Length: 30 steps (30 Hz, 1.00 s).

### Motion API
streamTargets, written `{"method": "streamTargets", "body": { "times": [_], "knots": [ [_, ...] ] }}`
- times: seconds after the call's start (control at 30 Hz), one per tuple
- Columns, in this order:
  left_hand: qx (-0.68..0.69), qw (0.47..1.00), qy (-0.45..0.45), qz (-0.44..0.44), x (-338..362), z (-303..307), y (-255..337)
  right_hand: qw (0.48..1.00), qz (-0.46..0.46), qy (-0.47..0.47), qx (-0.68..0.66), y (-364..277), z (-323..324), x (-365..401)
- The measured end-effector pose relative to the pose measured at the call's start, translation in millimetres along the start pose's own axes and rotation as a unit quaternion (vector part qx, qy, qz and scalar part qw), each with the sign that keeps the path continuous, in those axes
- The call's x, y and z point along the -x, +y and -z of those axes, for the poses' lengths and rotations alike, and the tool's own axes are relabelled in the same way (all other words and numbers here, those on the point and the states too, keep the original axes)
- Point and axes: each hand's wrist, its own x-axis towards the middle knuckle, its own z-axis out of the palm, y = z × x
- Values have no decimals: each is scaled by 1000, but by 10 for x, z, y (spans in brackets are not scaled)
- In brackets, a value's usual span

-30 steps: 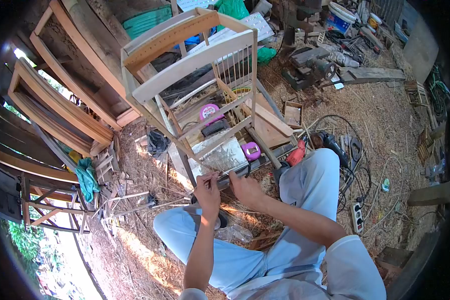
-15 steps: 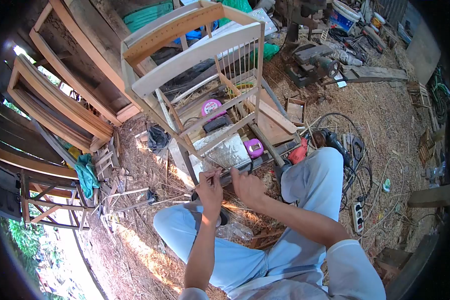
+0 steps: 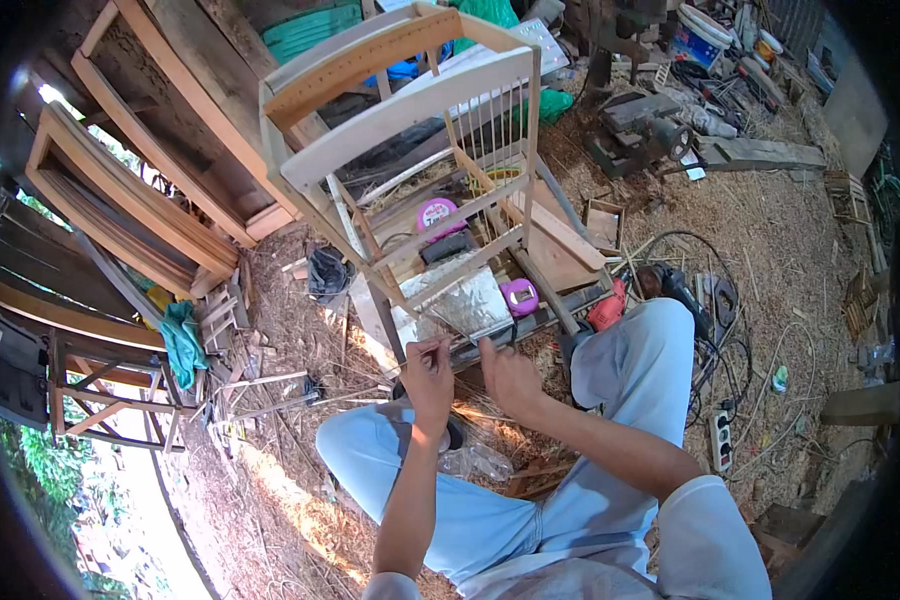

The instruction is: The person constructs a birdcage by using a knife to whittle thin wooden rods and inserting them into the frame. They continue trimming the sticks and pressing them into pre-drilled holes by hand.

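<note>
My left hand [image 3: 429, 388] is closed in a pinch just in front of the low work surface; what its fingertips hold is too small to name. To its right, a short gap away, my right hand [image 3: 511, 382] is closed with the thumb side up, and its contents are hidden. Just beyond both hands lies a worn silvery-white panel [image 3: 465, 303]. A purple tape measure [image 3: 519, 297] sits at the panel's right end. Behind it are a dark block [image 3: 448, 247] and a round pink-labelled item [image 3: 437, 217]. A pale wooden frame with thin spindles [image 3: 410, 120] stands over these.
Curved wooden frames [image 3: 135, 195] lean at the left. Right of my knee lie a red-and-black power tool [image 3: 607, 306], looped cables and a power strip [image 3: 721, 440]. A metal vise-like machine [image 3: 640, 135] stands farther back. Wood shavings cover the ground.
The whole view has shifted slightly right and down. My right hand has moved a little away from my left, widening the gap between them. Both remain closed.
</note>
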Motion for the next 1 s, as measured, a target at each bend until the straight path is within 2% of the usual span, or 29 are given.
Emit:
{"method": "streamTargets", "body": {
  "times": [0.1,0.37,0.53,0.67,0.73,0.83,1.0],
  "knots": [
    [13,1000,26,2,-23,-11,-20,997,56,23,-48,76,81,27],
    [20,999,37,31,-19,-52,-100,996,34,-17,-82,-21,221,138],
    [33,999,31,5,-26,-56,-228,995,25,-50,-81,-42,241,143],
    [34,999,28,2,-36,-40,-165,998,27,-32,-42,-58,252,127],
    [21,999,19,-32,-42,-25,-112,999,28,-28,-25,-63,221,106],
    [26,999,15,-40,-31,-39,-145,1000,26,12,9,-37,123,76],
    [25,1000,10,-4,-31,-14,-138,997,29,8,73,-32,129,48]
  ]
}}
